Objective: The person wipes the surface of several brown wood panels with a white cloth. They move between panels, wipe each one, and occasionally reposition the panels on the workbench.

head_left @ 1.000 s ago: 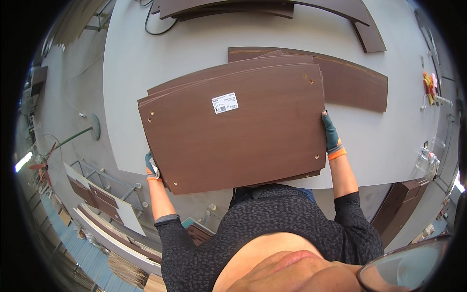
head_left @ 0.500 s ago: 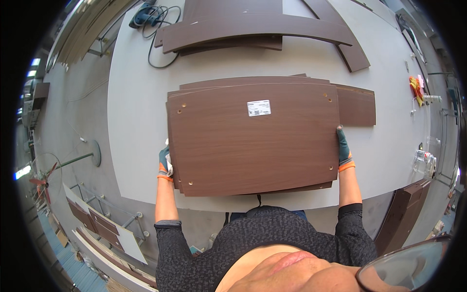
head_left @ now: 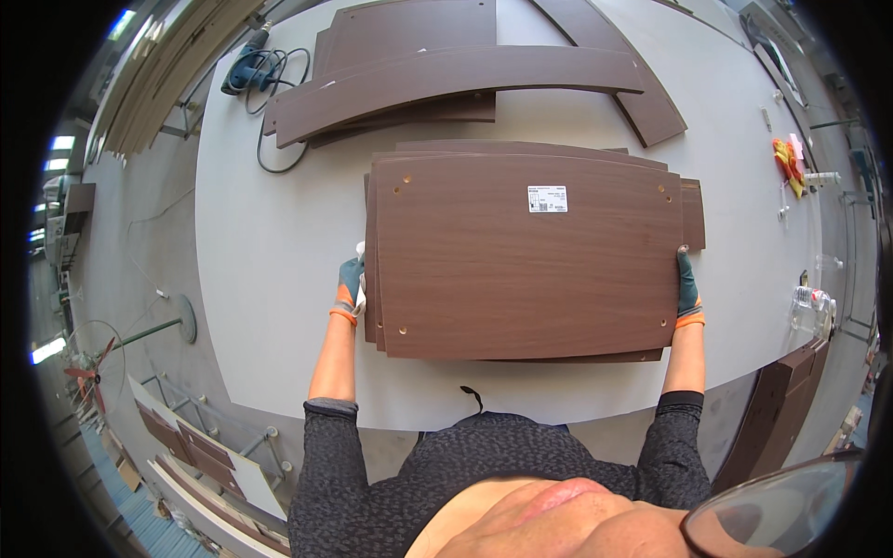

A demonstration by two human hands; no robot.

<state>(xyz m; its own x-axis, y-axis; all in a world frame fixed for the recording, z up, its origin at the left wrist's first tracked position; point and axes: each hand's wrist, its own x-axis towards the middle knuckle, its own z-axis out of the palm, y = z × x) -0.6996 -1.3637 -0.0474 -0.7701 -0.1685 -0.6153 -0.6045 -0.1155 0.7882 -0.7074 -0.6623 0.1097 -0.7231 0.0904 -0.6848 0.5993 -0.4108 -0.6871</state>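
Note:
A dark brown wood-grain panel [head_left: 526, 270] with a curved far edge, a white label [head_left: 548, 199] and round holes near its corners lies on top of a stack of similar panels. My right hand [head_left: 688, 286], in a green and orange glove, is closed on the right edge, thumb uppermost. At the left edge, my gloved left hand [head_left: 349, 283] has its fingers closed round a crumpled white cloth [head_left: 361, 296] beside the stack. The fingers' undersides are hidden. Past the stack's right side, part of another brown panel [head_left: 693, 214] sticks out.
The stack rests on a large pale table [head_left: 279, 325]. Beyond it lie a long curved brown board [head_left: 456, 79] and other brown parts. A corded power drill [head_left: 246, 73] sits far left. Along the right edge are a red-and-yellow item [head_left: 789, 167] and a clear bottle [head_left: 811, 312].
Between my hands, the panels have shifted right and away from the table's front edge. They now cover more of the panel sticking out at the right. The view has also shifted.

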